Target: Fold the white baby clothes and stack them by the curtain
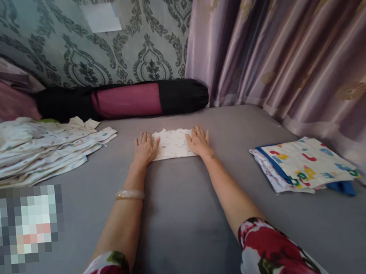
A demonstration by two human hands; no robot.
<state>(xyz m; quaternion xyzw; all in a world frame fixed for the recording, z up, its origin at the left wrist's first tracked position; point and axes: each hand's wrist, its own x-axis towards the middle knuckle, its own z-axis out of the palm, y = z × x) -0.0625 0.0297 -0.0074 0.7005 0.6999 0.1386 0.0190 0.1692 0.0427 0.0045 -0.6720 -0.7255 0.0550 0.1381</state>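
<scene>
A white printed cloth (174, 144), folded into a flat rectangle, lies on the grey bed sheet (182, 204). My left hand (146, 148) rests palm down on its left end, fingers spread and pointing away from me. On the right end lies my right hand (200, 141), likewise flat with the fingers apart. Both thumbs reach inward over the cloth. The far edge of the cloth looks slightly ruffled, while its near edge runs straight. What the cloth is, folded like this, I cannot tell.
Loose white printed clothes (44, 148) are heaped at the left. At the right sits a folded stack of cloths (308, 163), letter-printed on top. A black and maroon long bag (126, 100) lies along the wall beside the curtain (242, 43). A blurred patch (25, 227) covers the lower left.
</scene>
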